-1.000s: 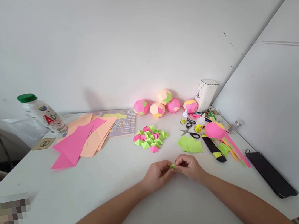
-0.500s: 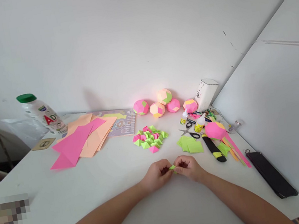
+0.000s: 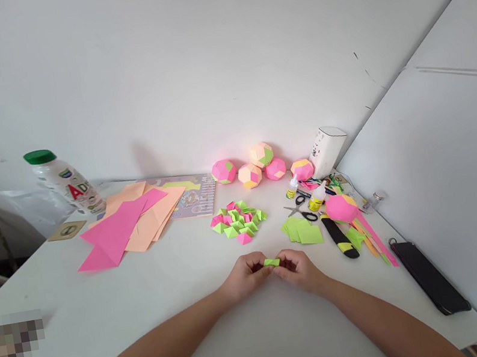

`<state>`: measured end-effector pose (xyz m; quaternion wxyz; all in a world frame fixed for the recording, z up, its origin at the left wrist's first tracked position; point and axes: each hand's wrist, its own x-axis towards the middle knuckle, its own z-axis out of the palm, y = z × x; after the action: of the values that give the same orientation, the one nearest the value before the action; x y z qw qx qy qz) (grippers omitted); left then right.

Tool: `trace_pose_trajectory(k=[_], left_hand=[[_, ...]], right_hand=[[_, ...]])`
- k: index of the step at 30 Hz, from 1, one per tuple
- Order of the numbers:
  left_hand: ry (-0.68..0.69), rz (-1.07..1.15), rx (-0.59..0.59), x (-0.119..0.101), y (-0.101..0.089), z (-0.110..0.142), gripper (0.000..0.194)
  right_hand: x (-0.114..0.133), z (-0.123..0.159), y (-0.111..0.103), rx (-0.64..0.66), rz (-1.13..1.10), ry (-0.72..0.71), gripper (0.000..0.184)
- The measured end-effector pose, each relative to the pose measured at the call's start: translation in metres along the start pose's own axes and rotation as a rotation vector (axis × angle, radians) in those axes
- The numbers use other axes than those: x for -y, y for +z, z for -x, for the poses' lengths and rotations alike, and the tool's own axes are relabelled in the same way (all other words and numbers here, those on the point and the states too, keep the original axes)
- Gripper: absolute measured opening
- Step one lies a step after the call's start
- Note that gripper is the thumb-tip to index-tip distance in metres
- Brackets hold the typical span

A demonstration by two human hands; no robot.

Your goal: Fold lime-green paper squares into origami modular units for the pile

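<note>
- Two hands at work, near the middle of the table [image 3: 213,353]. Left hand [image 3: 246,276]: fingers closed, thumb pinching the left end of a green strip [image 3: 271,262].
- Right hand [image 3: 300,269]: fingers likewise closed on its right end. We note the strip is held just above the tabletop, small and folded narrow; we judge it part-shaped.
- Done, as we read it: a heap of folded pieces [image 3: 239,221], green and pink, on the far side of the hands. Farther, five paper balls [image 3: 249,175] by the wall.
- Left to fold, we reckon: flat green squares [image 3: 311,235], overlapping, right of the heap. We cannot count them.
- Scissors [image 3: 300,210] and cutter [image 3: 338,236] lie beside them, right.
</note>
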<state>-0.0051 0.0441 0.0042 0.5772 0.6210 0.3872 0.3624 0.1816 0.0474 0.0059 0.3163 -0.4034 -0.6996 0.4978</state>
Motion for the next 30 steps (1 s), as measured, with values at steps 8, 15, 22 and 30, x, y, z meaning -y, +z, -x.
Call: trace_pose_trajectory(k=[8,15,22,30], left_hand=[[0.030,0.114,0.021,0.0075,0.0010,-0.0023,0.026],[0.002,0.101,0.001,0.0045,0.0010,-0.0010,0.031],[-0.019,0.098,-0.004,0.0038,0.0010,0.0002,0.032],[-0.048,0.152,0.000,-0.0009,0.0009,0.0006,0.035]], right_hand=[[-0.0001,0.0001,0.0015,-0.010,-0.036,0.009,0.014],[0.0059,0.0013,0.0003,0.016,-0.001,-0.010,0.017],[0.0030,0.0012,-0.0008,0.025,0.021,-0.017,0.017],[0.0057,0.0020,-0.0021,0.001,0.006,-0.008,0.023]])
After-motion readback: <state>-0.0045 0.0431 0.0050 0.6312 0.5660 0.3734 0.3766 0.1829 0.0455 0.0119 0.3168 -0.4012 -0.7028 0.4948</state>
